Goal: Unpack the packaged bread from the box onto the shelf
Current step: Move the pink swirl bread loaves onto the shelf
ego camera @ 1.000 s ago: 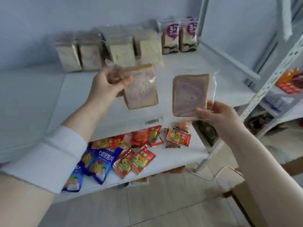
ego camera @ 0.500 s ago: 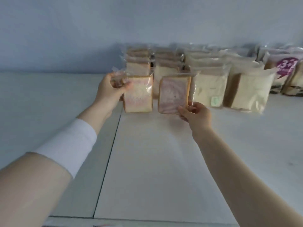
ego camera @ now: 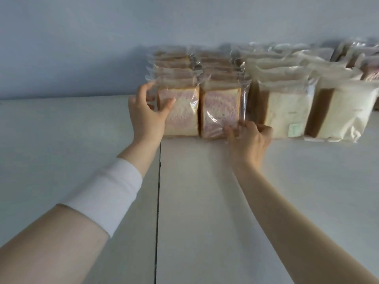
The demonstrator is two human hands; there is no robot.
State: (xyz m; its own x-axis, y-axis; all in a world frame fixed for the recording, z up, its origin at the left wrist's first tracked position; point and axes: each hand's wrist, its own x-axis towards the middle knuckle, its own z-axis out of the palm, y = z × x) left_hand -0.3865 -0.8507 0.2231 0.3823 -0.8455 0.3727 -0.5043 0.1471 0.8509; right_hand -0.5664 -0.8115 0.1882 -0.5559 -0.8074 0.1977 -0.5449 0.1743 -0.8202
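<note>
The left hand (ego camera: 149,113) grips the left pack (ego camera: 183,113) by its side and the right hand (ego camera: 249,138) pinches the right pack (ego camera: 220,107) by its lower corner, steadying both upright on the shelf (ego camera: 205,201), apparently to front the rows (ego camera: 205,64) behind.

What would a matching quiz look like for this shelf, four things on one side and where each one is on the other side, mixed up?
Things:
1. left hand
2. right hand
3. cream bread packs
4. white wristband

Places:
A. grips the lower right corner of the right pink-swirl pack
B. wraps the left forearm
C. holds the left edge of the left pink-swirl pack
D. stand on the shelf, right of both pink-swirl packs

Pairs: 1-C, 2-A, 3-D, 4-B
</note>
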